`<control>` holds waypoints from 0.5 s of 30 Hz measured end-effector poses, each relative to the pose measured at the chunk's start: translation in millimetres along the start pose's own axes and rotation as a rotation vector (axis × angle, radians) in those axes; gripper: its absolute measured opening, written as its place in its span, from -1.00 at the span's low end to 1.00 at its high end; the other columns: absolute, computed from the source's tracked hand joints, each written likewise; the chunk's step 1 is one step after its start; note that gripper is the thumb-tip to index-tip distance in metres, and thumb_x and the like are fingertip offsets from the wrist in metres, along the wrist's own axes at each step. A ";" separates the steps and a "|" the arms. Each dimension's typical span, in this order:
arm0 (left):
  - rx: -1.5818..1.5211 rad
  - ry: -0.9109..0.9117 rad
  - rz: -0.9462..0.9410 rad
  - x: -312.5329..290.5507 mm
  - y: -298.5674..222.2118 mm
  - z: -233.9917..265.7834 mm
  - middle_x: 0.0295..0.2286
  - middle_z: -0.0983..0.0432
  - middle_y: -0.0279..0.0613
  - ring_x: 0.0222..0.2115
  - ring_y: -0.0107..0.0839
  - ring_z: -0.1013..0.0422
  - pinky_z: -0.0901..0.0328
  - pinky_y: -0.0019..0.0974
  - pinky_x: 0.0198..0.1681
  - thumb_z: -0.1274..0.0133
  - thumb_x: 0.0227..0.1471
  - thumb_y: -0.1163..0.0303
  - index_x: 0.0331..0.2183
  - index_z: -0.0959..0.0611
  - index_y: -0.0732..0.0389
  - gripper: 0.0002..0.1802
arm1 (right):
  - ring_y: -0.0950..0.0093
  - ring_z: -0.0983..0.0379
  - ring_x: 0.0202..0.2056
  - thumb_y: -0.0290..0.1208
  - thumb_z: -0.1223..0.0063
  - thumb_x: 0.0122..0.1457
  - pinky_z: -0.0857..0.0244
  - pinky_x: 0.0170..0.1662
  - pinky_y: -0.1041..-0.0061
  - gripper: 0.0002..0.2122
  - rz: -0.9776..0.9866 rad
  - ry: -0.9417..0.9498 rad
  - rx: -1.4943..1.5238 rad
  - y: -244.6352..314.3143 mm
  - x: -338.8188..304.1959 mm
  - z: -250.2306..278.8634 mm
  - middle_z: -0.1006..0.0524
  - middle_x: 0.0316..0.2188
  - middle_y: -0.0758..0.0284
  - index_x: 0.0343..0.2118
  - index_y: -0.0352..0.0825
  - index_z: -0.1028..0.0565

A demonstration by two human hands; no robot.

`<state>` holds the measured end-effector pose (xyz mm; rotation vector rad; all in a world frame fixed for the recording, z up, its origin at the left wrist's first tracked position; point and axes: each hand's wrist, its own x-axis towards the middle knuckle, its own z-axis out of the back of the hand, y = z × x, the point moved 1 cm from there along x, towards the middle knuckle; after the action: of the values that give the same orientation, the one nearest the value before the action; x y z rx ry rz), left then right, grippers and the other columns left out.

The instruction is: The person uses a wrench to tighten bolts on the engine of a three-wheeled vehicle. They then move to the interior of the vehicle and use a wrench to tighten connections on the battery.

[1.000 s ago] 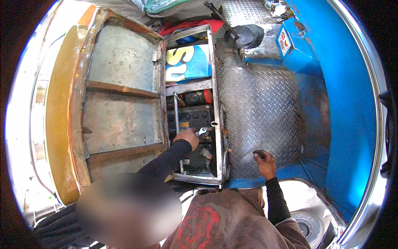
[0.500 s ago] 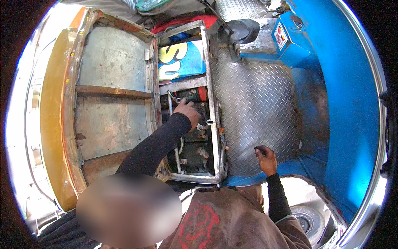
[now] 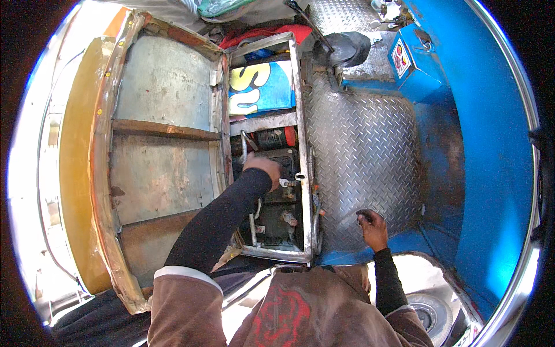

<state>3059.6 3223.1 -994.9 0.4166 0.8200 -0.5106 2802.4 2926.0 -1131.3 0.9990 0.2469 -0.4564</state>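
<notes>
My left hand reaches into an opened metal-framed compartment, beside a bent metal bar. Its fingers point down and are partly hidden, so their grip does not show. Under and around it lie dark batteries with pale terminal fittings. A dark cylinder with a red end rests just beyond the hand. My right hand hovers over the near part of the tread-plate floor, fingers curled together around a small dark thing that I cannot make out.
The raised seat lid leans open at the left. A blue and yellow printed panel fills the compartment's far section. Ridged metal floor lies to the right, with a black pedal-like part beyond and a blue wall along the right.
My left hand has drawn slightly nearer and lower beside the bent bar. The view has shifted a little, and my left sleeve now shows. My right hand stays almost in place.
</notes>
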 end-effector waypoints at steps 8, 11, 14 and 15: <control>-0.478 -0.033 0.236 5.4 -10.5 -115.5 -0.32 -0.62 0.11 -0.22 -0.03 -0.55 -0.42 0.00 -0.13 0.04 0.12 0.19 -0.20 -0.65 0.31 -0.61 | 0.27 -0.58 -0.26 -0.21 -0.11 0.19 -0.42 -0.14 0.35 -0.76 0.013 0.137 0.072 27.2 24.7 -13.4 -0.63 -0.27 0.22 -0.23 -0.28 -0.61; -0.552 -0.098 0.198 -46.9 -7.2 -46.9 -0.28 -0.62 0.05 -0.16 -0.01 -0.53 -0.41 -0.01 -0.11 0.03 0.09 0.20 -0.17 -0.65 0.23 -0.63 | 0.28 -0.58 -0.24 -0.36 -0.11 0.16 -0.42 -0.13 0.34 -0.80 0.087 0.146 0.098 59.7 40.5 -16.2 -0.62 -0.24 0.17 -0.21 -0.33 -0.60; -0.337 -0.024 0.113 -48.7 3.8 -18.5 -0.23 -0.63 -0.04 -0.10 -0.04 -0.50 -0.35 0.02 -0.05 0.00 0.06 0.22 -0.17 -0.67 0.10 -0.68 | 0.22 -0.57 -0.22 -0.43 -0.09 0.15 -0.42 -0.11 0.33 -0.79 0.356 0.197 0.138 92.2 72.3 -31.6 -0.60 -0.23 0.13 -0.18 -0.37 -0.58; -0.258 -0.026 0.087 -45.6 4.7 -17.5 -0.23 -0.63 -0.08 -0.10 -0.08 -0.49 -0.31 0.02 -0.02 -0.01 0.05 0.22 -0.18 -0.68 0.06 -0.69 | 0.20 -0.56 -0.20 -0.44 -0.09 0.14 -0.41 -0.10 0.33 -0.78 0.458 0.220 0.123 103.7 84.5 -40.6 -0.60 -0.23 0.12 -0.16 -0.37 -0.57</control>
<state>3025.9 3248.4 -969.7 0.2065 0.8267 -0.3236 2926.4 2986.4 -1108.8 1.1886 0.1799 0.0576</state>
